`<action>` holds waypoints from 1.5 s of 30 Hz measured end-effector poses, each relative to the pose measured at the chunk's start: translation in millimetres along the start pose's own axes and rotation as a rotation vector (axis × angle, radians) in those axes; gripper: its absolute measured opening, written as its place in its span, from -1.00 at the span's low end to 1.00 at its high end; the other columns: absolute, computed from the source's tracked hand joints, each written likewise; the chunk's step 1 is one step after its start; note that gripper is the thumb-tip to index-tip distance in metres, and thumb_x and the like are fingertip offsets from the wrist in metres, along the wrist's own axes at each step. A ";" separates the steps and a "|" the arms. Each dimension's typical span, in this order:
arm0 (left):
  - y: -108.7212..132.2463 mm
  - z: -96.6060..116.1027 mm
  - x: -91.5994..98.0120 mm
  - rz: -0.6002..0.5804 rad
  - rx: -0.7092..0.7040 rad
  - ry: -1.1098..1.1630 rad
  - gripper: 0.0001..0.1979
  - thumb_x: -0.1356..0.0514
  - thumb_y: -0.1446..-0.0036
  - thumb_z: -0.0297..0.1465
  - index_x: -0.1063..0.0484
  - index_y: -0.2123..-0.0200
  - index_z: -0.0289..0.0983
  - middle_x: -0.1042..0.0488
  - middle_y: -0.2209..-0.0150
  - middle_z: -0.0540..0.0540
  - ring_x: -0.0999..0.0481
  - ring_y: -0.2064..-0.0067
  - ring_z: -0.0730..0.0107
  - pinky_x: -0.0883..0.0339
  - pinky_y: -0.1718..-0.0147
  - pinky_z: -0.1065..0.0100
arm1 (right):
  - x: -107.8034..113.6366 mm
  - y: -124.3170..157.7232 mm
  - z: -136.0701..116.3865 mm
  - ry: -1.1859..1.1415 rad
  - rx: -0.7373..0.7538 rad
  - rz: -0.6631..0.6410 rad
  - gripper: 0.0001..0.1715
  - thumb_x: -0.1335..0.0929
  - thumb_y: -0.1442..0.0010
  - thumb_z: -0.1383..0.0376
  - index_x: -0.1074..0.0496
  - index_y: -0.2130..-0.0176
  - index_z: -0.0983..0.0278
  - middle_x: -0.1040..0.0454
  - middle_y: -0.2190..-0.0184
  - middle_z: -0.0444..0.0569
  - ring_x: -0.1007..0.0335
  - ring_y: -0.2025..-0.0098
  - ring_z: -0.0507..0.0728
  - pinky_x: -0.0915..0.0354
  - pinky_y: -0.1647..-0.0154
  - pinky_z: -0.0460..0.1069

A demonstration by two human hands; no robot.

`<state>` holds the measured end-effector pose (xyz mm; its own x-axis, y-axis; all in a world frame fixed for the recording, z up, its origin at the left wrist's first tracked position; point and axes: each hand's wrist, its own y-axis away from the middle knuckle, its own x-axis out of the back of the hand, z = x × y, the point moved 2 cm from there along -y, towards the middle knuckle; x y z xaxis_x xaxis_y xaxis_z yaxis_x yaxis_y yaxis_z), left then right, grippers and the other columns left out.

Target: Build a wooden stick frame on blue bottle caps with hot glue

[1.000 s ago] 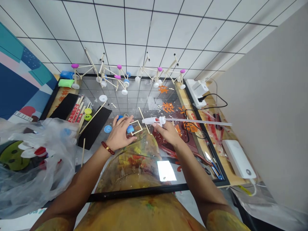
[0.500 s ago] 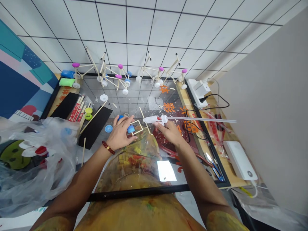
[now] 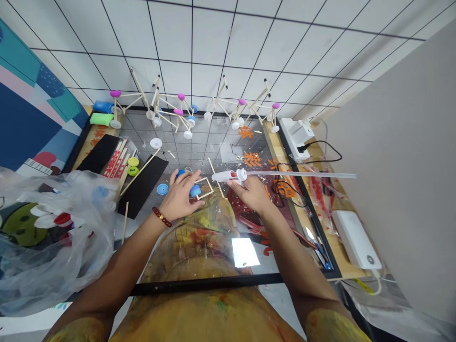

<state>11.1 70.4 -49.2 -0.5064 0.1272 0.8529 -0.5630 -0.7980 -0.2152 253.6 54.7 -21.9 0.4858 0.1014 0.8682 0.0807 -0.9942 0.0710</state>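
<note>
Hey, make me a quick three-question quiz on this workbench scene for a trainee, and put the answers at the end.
1. Which grip holds the white glue gun?
2. True or false: a clear stick juts from the rear of the gun.
3. Which is nearest the left grip? A, the white power strip; B, the four-sided stick frame; C, the green packet.

Key: 1, the right grip; 2, true; 3, B.

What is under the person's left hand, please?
At the right edge of the left hand, a wooden stick frame and a blue cap show; another blue piece peeks out beyond it. Anything fully beneath the hand is covered.
</note>
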 end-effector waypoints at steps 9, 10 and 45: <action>0.4 -0.6 0.2 -0.007 0.002 0.000 -0.09 -0.32 -0.04 -0.18 0.01 -0.37 -0.24 -0.45 -0.17 -0.15 -0.28 -0.27 0.02 0.24 -0.36 -0.10 | -0.8 -4.6 -4.2 0.103 -0.041 -0.029 -0.49 -0.23 -0.33 0.00 -0.56 0.23 0.31 -0.61 0.30 0.11 -0.52 0.25 0.25 -0.18 0.31 -0.03; 0.4 -0.6 0.2 -0.007 0.001 0.001 -0.09 -0.32 -0.04 -0.18 0.01 -0.38 -0.24 -0.45 -0.17 -0.16 -0.29 -0.26 0.02 0.25 -0.36 -0.10 | -1.3 -5.0 -4.1 0.116 -0.048 -0.030 -0.48 -0.22 -0.33 -0.01 -0.56 0.23 0.32 -0.61 0.31 0.12 -0.52 0.26 0.26 -0.17 0.32 -0.02; 0.1 -0.8 0.1 -0.027 0.011 0.011 -0.10 -0.31 -0.05 -0.19 0.01 -0.38 -0.22 -0.44 -0.19 -0.16 -0.28 -0.28 0.01 0.25 -0.36 -0.12 | -2.7 -1.9 -5.1 0.069 -0.057 -0.008 -0.45 -0.21 -0.32 -0.02 -0.58 0.18 0.31 -0.60 0.32 0.09 -0.50 0.29 0.24 -0.20 0.33 -0.03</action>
<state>10.5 70.8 -49.5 -0.4983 0.1549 0.8531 -0.5690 -0.8008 -0.1870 247.7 56.2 -21.8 0.4237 0.1088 0.8992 0.0341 -0.9940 0.1042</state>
